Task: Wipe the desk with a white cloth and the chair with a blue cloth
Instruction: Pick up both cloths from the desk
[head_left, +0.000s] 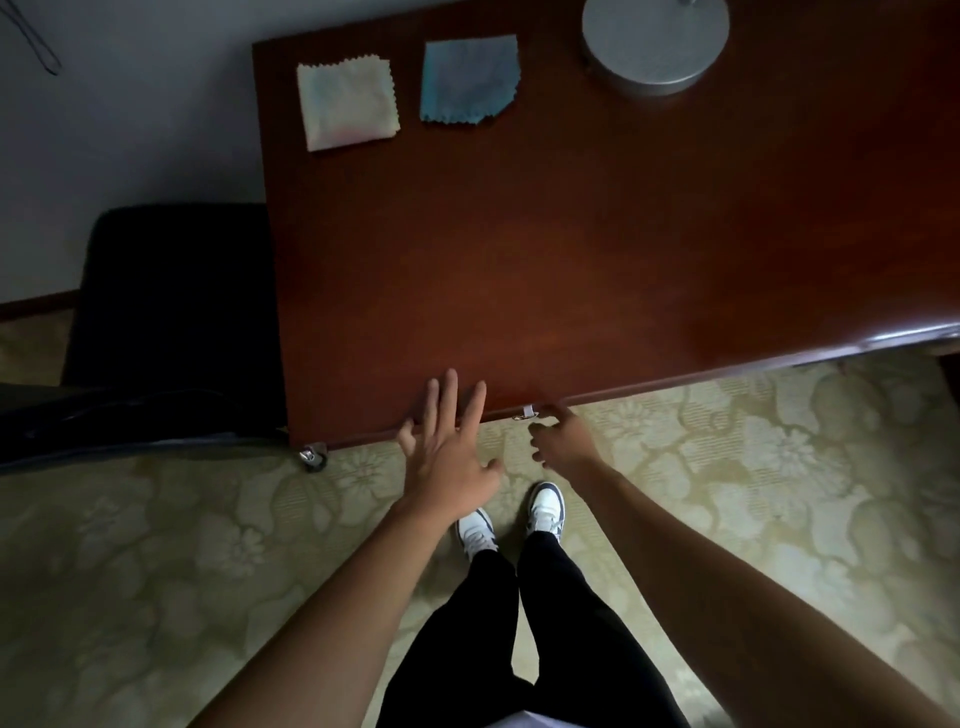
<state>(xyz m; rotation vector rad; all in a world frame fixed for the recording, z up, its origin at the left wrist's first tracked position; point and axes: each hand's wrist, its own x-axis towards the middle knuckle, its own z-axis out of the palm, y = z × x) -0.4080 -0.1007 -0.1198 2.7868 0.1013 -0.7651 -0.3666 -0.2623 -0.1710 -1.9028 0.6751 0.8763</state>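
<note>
Left hand (448, 448) flat, fingers straight over near tabletop (545, 249) edge, grip open. Right hand (563, 435) loosely curled at that edge, holding nothing. Farther back on tabletop: white cloth (347, 105), blue cloth (468, 79) just beside it, apart. Black chair (171, 291) left of tabletop.

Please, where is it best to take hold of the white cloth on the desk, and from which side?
Pinch the white cloth at its near right corner, coming from above on the near side. It lies flat on the desk, so only an edge lifts easily, and that corner is nearest both open hands.
</note>
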